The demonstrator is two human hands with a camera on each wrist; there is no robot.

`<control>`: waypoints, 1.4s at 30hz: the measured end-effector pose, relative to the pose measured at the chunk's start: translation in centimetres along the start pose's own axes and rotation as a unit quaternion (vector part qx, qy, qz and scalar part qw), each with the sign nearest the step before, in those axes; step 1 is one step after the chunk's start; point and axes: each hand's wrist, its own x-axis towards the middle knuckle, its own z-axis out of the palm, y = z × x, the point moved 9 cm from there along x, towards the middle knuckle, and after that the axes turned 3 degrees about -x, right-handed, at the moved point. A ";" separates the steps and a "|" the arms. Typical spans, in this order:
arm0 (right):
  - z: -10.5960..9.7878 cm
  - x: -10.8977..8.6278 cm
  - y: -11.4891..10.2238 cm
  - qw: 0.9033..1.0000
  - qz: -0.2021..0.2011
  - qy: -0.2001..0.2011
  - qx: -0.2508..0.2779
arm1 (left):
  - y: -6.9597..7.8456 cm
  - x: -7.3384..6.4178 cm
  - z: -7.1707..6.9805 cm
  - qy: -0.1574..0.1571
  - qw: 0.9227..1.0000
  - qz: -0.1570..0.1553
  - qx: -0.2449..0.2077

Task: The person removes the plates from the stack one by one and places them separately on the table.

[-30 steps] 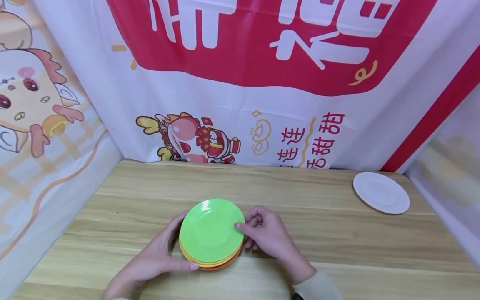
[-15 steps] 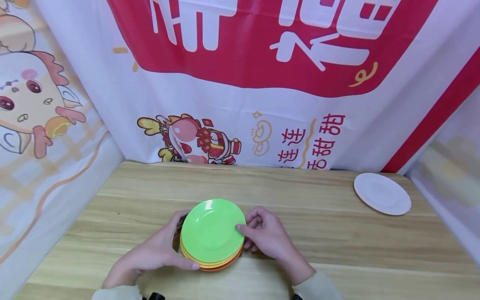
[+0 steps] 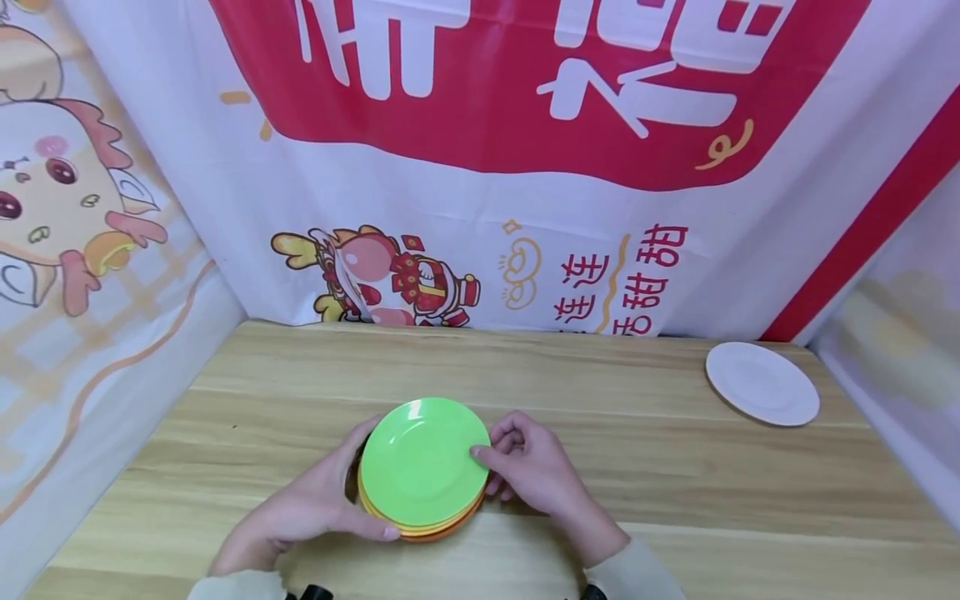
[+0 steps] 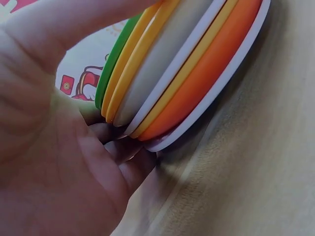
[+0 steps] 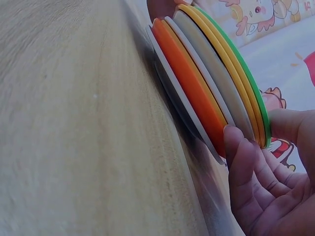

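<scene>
A stack of several plates stands on the table in the head view, with a bright green plate [image 3: 423, 458] on top. Both wrist views show yellow, white and grey plates under it, then an orange plate [image 4: 216, 81] and a white one at the bottom. My left hand [image 3: 318, 500] grips the stack from the left, its thumb at the front rim and its fingers at the far side. My right hand [image 3: 536, 468] holds the right side, thumb over the green rim and fingers against the plate edges [image 5: 231, 91].
A separate white plate [image 3: 761, 385] lies at the back right of the wooden table [image 3: 600, 392]. A printed cloth [image 3: 480, 208] hangs behind the table, and more cloth hangs along the left and right sides.
The hands and the stack hold nearly the same position. More of the left sleeve shows at the bottom edge than one second ago.
</scene>
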 end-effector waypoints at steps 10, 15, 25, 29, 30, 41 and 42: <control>0.0 0.2 0.2 1.000 0.015 -0.002 0.006 | 0.1 -0.2 -0.1 0.003 1.000 0.011 0.003; 0.0 0.2 0.3 1.000 0.014 -0.006 0.014 | 0.0 -0.4 -0.2 0.004 1.000 0.008 0.012; 0.0 0.2 0.2 1.000 0.011 -0.003 0.010 | 0.0 -0.3 -0.1 -0.008 1.000 0.003 -0.005; 0.0 0.2 0.2 1.000 0.011 -0.002 0.005 | -0.1 -0.4 -0.1 -0.008 1.000 0.010 -0.004; 0.0 0.2 0.3 1.000 0.010 -0.003 0.004 | -0.1 -0.4 -0.1 -0.008 1.000 0.012 -0.003; -0.1 0.1 0.5 1.000 0.012 -0.007 0.022 | -0.4 0.0 0.0 -0.008 1.000 0.005 -0.010; -0.1 0.1 0.6 1.000 0.013 -0.009 0.026 | -0.4 0.0 0.0 -0.009 1.000 0.005 -0.010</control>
